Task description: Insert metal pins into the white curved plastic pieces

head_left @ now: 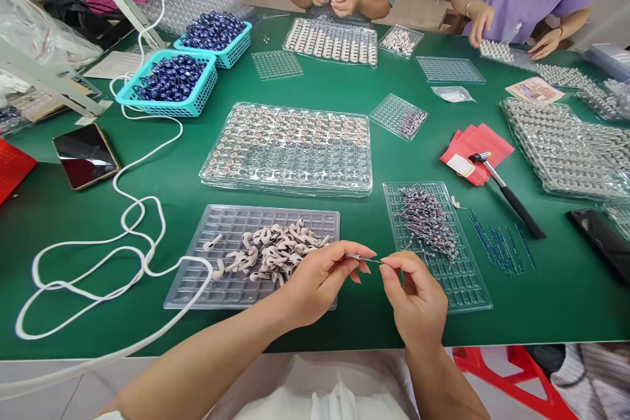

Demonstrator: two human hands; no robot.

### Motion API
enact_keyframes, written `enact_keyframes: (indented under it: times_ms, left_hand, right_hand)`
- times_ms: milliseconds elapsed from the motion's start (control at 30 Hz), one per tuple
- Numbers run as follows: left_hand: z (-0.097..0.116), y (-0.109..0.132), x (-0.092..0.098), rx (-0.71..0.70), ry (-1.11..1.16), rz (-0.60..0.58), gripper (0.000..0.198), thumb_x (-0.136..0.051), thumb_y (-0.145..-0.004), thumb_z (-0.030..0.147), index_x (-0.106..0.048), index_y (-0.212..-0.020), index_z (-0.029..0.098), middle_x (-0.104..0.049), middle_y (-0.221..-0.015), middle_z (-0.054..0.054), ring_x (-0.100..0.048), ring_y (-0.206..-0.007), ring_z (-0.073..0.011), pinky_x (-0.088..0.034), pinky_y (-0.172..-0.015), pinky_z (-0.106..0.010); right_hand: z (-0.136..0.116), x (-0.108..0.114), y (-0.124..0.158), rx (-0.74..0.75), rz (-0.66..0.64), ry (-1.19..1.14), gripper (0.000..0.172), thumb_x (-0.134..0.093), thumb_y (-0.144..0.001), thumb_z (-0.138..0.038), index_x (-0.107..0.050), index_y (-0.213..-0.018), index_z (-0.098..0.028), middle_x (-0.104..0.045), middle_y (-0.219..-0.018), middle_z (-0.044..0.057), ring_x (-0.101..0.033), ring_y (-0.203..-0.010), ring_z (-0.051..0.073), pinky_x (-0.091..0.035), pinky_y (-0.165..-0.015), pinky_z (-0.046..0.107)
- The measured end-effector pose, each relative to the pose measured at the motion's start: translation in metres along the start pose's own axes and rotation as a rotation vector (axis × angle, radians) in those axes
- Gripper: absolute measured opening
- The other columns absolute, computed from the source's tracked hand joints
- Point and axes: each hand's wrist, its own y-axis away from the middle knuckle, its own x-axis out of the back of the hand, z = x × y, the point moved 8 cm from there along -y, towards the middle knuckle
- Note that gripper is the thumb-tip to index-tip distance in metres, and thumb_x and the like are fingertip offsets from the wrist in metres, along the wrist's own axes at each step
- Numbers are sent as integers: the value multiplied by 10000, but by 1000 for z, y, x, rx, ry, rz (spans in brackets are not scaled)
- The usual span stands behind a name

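Between thumb and fingers, my left hand [327,275] pinches a small pale part with a thin dark wire coming out of it. The wire's far end is gripped by the fingertips of my right hand [413,292]. Beneath and left of my left hand, a clear tray [197,289] bears a pile of off-white earbud-shaped parts [275,249]. Just past my right hand lies a second clear tray [467,282] heaped with small dark wired pieces [428,223]. My fingers partly hide the held part.
A filled blister tray [295,157] lies ahead. Blue baskets [197,102] of shiny dark-blue pieces stand at left, near a phone [86,156] and a looping white cable [142,203]. A black-handled hammer [512,197] rests right, by red packets [477,151]. Two people work across the table.
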Motion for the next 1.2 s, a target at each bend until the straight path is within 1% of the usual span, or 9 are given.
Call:
enact_keyframes:
  times_ms: [267, 533, 667, 833, 1000, 1200]
  left_hand:
    - [2, 1, 1, -31, -116, 4, 294, -396, -980, 173, -618, -1172, 159, -689, -944, -70, -657, -820, -149, -548, -801, -310]
    - [6, 2, 0, -150, -280, 28, 308, -379, -980, 148, -576, -1215, 177, -711, -1041, -86, -680, -846, -148, -568, -797, -304]
    - [6, 3, -1, -179, -339, 29, 304, -381, -980, 147, -565, -1222, 170, -707, -1079, -94, -680, -818, -138, -574, -791, -293]
    - [7, 4, -3, -205, -380, 18, 306, -376, -978, 137, -553, -1227, 163, -697, -1110, -107, -685, -817, -140, -581, -789, -292]
    - [6, 4, -4, -209, -417, 10, 319, -380, -975, 131, -535, -1250, 175, -692, -1134, -108, -691, -844, -141, -586, -804, -289]
    - [8, 5, -5, -255, -450, -11, 334, -373, -973, 120, -523, -1268, 165, -691, -1163, -122, -699, -915, -157, -596, -807, -289]
  right_hand:
    - [-2, -1, 1, 43, -15, 41, 134, -619, -867, -116, -640, -895, -245, -625, -816, 4, -600, -766, 152, -476, -663, 273]
    - [-10, -7, 0, 99, -71, 141, 127, -608, -872, -129, -643, -907, -246, -647, -798, 12, -608, -701, 152, -474, -586, 273]
    - [-11, -10, 0, 114, -97, 166, 129, -604, -870, -126, -645, -901, -244, -660, -808, 16, -612, -693, 151, -477, -572, 270]
    - [-13, -12, -1, 147, -113, 182, 135, -610, -862, -124, -653, -905, -245, -663, -803, 13, -613, -693, 152, -475, -574, 272]
    - [-16, -14, -2, 178, -125, 188, 148, -597, -876, -118, -643, -936, -245, -661, -812, 14, -617, -715, 150, -493, -608, 280]
    - [-19, -15, -2, 230, -140, 190, 178, -606, -870, -92, -638, -970, -236, -664, -837, 21, -626, -741, 149, -507, -649, 284]
